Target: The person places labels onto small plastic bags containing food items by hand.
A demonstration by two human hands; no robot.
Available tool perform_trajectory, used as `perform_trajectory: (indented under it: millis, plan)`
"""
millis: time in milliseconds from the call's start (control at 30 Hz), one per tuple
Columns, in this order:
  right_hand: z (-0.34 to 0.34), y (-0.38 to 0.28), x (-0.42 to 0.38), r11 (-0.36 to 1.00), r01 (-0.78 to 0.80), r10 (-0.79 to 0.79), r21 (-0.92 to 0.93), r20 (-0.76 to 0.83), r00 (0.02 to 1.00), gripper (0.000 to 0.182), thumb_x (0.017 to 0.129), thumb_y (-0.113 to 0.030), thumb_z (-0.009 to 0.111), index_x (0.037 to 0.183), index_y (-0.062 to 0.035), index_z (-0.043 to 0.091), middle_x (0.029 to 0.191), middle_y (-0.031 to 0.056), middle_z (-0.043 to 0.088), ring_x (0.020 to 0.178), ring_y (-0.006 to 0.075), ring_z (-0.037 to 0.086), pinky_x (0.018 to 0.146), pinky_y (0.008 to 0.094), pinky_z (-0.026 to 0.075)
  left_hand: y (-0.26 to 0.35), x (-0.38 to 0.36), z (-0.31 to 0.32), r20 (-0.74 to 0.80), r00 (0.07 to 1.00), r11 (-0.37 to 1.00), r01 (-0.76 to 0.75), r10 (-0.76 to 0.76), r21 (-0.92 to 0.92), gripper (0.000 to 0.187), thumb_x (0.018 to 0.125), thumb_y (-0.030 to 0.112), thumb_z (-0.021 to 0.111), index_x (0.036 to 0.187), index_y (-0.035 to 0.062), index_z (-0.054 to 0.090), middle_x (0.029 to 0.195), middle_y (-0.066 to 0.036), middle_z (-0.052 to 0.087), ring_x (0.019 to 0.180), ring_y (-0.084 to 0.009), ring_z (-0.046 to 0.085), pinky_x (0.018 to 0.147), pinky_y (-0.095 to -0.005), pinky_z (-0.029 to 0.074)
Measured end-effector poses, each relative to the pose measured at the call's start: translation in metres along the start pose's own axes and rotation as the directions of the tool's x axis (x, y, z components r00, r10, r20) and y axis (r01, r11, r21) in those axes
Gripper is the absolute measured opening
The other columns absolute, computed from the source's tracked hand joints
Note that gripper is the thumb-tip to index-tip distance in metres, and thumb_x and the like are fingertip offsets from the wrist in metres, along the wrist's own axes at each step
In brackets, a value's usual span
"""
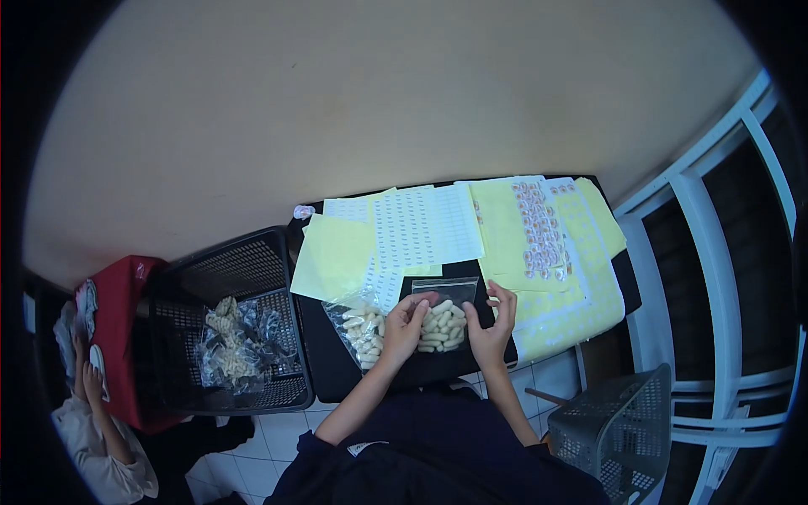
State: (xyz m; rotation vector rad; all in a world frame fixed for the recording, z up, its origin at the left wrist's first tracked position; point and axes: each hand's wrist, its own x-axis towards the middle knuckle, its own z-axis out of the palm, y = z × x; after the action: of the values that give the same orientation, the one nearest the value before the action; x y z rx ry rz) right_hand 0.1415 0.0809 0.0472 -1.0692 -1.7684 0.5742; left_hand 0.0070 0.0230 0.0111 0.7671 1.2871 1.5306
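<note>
A clear zip bag [443, 329] full of pale, finger-shaped pieces lies in front of me at the black table's near side. My left hand [404, 326] is closed on the bag's left edge, thumb and fingers near the top. At its right edge is my right hand [492, 330], its thumb against the side of the bag and its forefinger apart from the thumb. Just left of my left hand rests a second clear bag [362, 335] with the same kind of pale pieces, partly covered by that hand.
Printed label sheets [412, 227] and yellow backing sheets [337, 248] cover the black table [328, 370]. Left stands a black crate [300, 337] with bagged pale pieces. A person [105, 446] works by a red-covered table [118, 337]. A grey basket [623, 421] is at right.
</note>
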Motion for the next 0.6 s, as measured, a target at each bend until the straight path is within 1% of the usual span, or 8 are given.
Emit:
perform_trajectory:
  millis: [33,67,133,167,267,367,467,600]
  plan:
    - [-0.004,-0.010,0.003,0.991,-0.100,0.101,0.086,-0.008,0.995,0.022,0.070,-0.006,0.065,0.090,-0.0024,0.058,0.092,0.0097,0.047,0.088,0.0223,0.048,0.074,0.0311,0.039,0.003,-0.001,0.003,-0.010,0.999,0.999,-0.038,0.038,-0.005,0.025,0.090,0.011,0.044,0.109,-0.0040,0.050,0.103,-0.012,0.058,0.094,-0.0129,0.054,0.084,-0.0245,0.041]
    - [-0.002,-0.008,0.003,0.991,-0.106,0.108,0.082,-0.020,0.994,0.022,0.070,-0.006,0.065,0.090,-0.0024,0.058,0.092,0.0097,0.047,0.088,0.0223,0.048,0.074,0.0311,0.039,0.006,-0.003,0.007,0.004,0.999,0.999,-0.034,0.034,-0.002,0.025,0.090,0.011,0.044,0.109,-0.0040,0.050,0.103,-0.012,0.058,0.094,-0.0129,0.054,0.084,-0.0245,0.041]
    - [0.004,-0.008,0.006,0.966,-0.124,0.078,0.227,0.199,0.977,0.011,0.071,-0.008,0.064,0.080,-0.0036,0.059,0.091,0.0081,0.047,0.084,0.0219,0.049,0.072,0.0305,0.040,0.013,-0.006,0.014,-0.047,0.996,0.987,-0.081,0.075,-0.137,0.024,0.089,0.010,0.043,0.105,-0.0045,0.053,0.103,-0.011,0.058,0.094,-0.0129,0.054,0.084,-0.0240,0.040]
    - [0.006,-0.013,0.005,0.964,-0.143,0.092,0.223,0.222,0.971,0.008,0.072,-0.008,0.064,0.076,-0.0036,0.059,0.090,0.0066,0.047,0.088,0.0199,0.045,0.077,0.0290,0.036,0.014,-0.006,0.014,-0.032,0.997,0.988,-0.078,0.074,-0.136,0.024,0.089,0.010,0.043,0.105,-0.0045,0.053,0.103,-0.011,0.058,0.094,-0.0129,0.054,0.084,-0.0240,0.040]
    - [0.009,-0.025,0.006,0.992,-0.095,0.074,0.082,0.229,0.970,0.010,0.073,-0.013,0.062,0.077,-0.0045,0.059,0.091,0.0069,0.046,0.090,0.0216,0.041,0.081,0.0313,0.033,0.015,-0.007,0.010,0.019,0.990,0.989,-0.139,0.140,-0.056,0.025,0.090,0.011,0.041,0.106,-0.0038,0.054,0.101,-0.011,0.059,0.093,-0.0127,0.054,0.083,-0.0236,0.040]
    - [0.009,-0.030,0.006,0.995,-0.096,0.083,0.039,0.252,0.964,0.012,0.072,-0.016,0.062,0.076,-0.0054,0.059,0.091,0.0071,0.045,0.090,0.0229,0.037,0.083,0.0338,0.030,0.013,-0.008,0.006,0.083,0.994,0.997,-0.074,0.072,0.024,0.029,0.090,0.012,0.040,0.112,-0.0044,0.050,0.105,-0.011,0.057,0.097,-0.0134,0.053,0.085,-0.0250,0.040]
    - [0.007,-0.031,0.006,0.998,-0.052,0.058,-0.032,0.251,0.966,0.011,0.072,-0.016,0.061,0.076,-0.0057,0.059,0.091,0.0071,0.046,0.089,0.0233,0.037,0.082,0.0342,0.029,0.015,-0.011,0.008,0.088,0.989,0.992,-0.121,0.119,0.018,0.030,0.091,0.013,0.040,0.113,-0.0032,0.051,0.100,-0.008,0.058,0.092,-0.0104,0.052,0.081,-0.0225,0.040]
    - [0.001,-0.035,0.010,0.994,-0.010,0.040,-0.109,0.280,0.959,0.011,0.072,-0.017,0.061,0.075,-0.0061,0.058,0.090,0.0073,0.046,0.089,0.0239,0.038,0.081,0.0346,0.029,0.031,-0.015,0.012,0.095,0.988,0.975,-0.137,0.122,0.173,0.029,0.090,0.012,0.039,0.110,-0.0021,0.053,0.093,-0.008,0.060,0.085,-0.0095,0.053,0.076,-0.0221,0.041]
